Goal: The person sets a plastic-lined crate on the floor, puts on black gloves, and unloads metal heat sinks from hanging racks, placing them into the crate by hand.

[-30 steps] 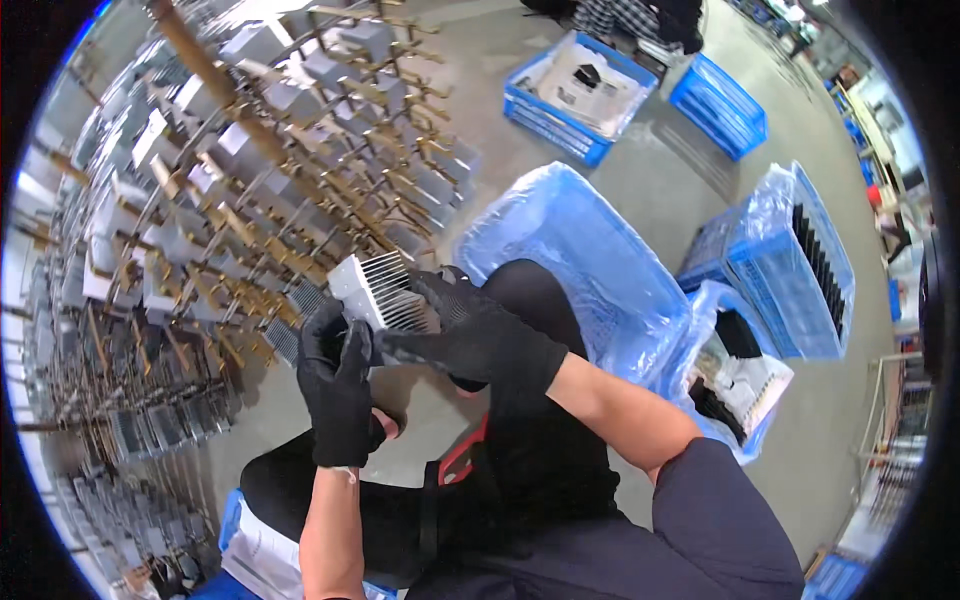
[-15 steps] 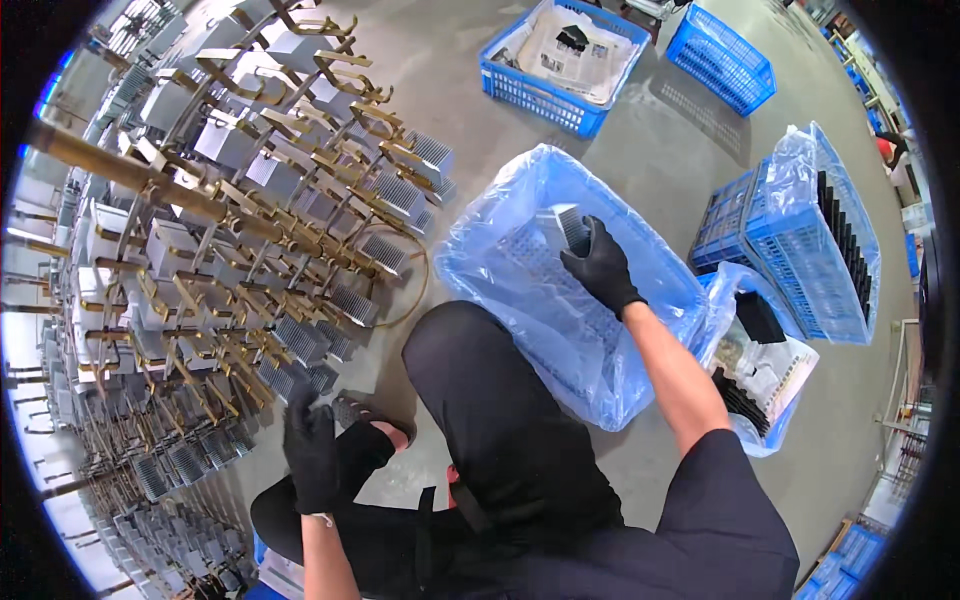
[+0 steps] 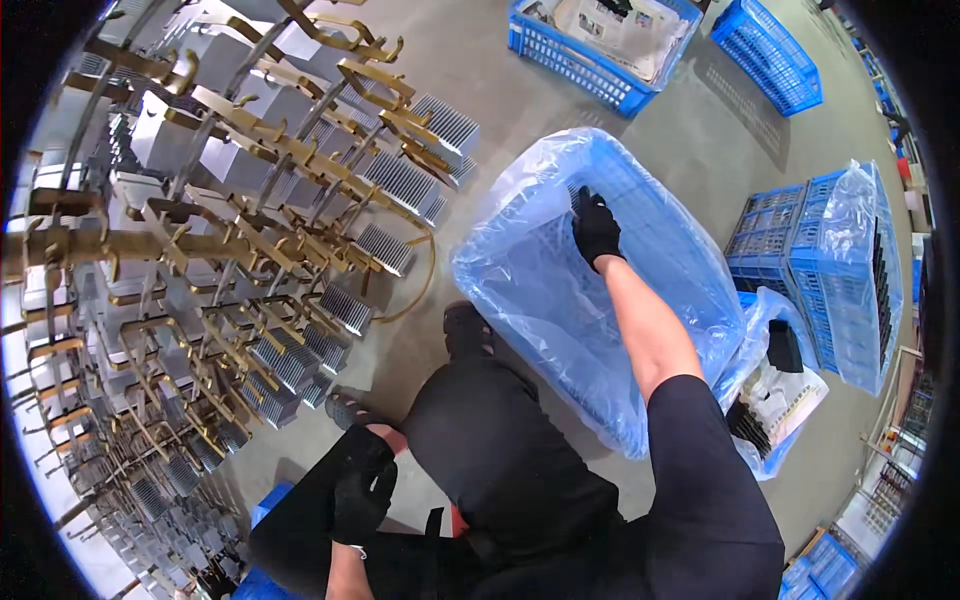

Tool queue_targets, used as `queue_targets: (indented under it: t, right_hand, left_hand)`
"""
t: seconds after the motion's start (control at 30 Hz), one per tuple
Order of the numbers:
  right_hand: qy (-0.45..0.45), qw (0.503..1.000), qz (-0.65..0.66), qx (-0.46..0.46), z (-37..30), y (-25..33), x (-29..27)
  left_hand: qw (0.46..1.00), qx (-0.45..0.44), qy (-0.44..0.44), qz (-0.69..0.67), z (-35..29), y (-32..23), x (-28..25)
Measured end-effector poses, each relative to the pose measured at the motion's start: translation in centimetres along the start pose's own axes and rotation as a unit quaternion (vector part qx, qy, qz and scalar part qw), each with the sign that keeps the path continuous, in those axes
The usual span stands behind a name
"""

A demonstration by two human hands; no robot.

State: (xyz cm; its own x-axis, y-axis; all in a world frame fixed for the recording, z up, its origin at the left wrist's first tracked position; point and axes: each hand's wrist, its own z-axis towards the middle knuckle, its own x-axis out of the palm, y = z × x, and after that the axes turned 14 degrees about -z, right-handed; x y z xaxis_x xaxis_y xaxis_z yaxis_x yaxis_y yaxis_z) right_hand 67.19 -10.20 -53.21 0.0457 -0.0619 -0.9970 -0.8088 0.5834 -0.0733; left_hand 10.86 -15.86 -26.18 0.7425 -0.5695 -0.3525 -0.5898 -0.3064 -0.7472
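Reaching with the gloved right hand (image 3: 597, 228) into a blue crate (image 3: 672, 215) lined with crinkly clear plastic (image 3: 515, 230), probably setting down a ridged grey metal block (image 3: 574, 197) toward the far end; cannot tell if gripped or freed. Likely calls for gentle release. Holding the left hand (image 3: 362, 495) half open, seemingly empty, well away.

The left hand (image 3: 360, 497) and right hand (image 3: 597, 230) are wearing black, the right showing starkly against a blue, grid-patterned crate (image 3: 682, 240); left of the crate, silver-grey finned blocks (image 3: 402, 180) are gleaming on a brassy-brown rack (image 3: 70, 245), while the floor (image 3: 480, 65) beyond is showing grey.
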Motion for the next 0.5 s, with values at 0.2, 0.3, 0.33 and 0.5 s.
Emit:
queue_targets:
  t: [0.2, 0.3, 0.33, 0.5]
  right_hand:
    - [-0.044, 0.979, -0.196, -0.039, 0.6, 1.7, -2.0]
    - [0.012, 0.991, -0.127, -0.035, 0.6, 1.4, -2.0]
    - [-0.009, 0.995, -0.101, -0.020, 0.6, 0.3, -1.5]
    - [-0.021, 0.999, -0.029, 0.004, -2.3, 3.0, -3.6]
  left_hand:
    - [0.994, -0.053, 0.031, 0.091, 0.4, 1.4, 0.0]
    - [0.995, -0.016, 0.044, 0.089, 0.7, 2.3, 0.3]
    - [0.990, 0.056, 0.057, 0.116, 1.3, 1.9, 0.9]
    - [0.982, 0.097, 0.061, 0.153, 0.9, 0.7, 0.6]
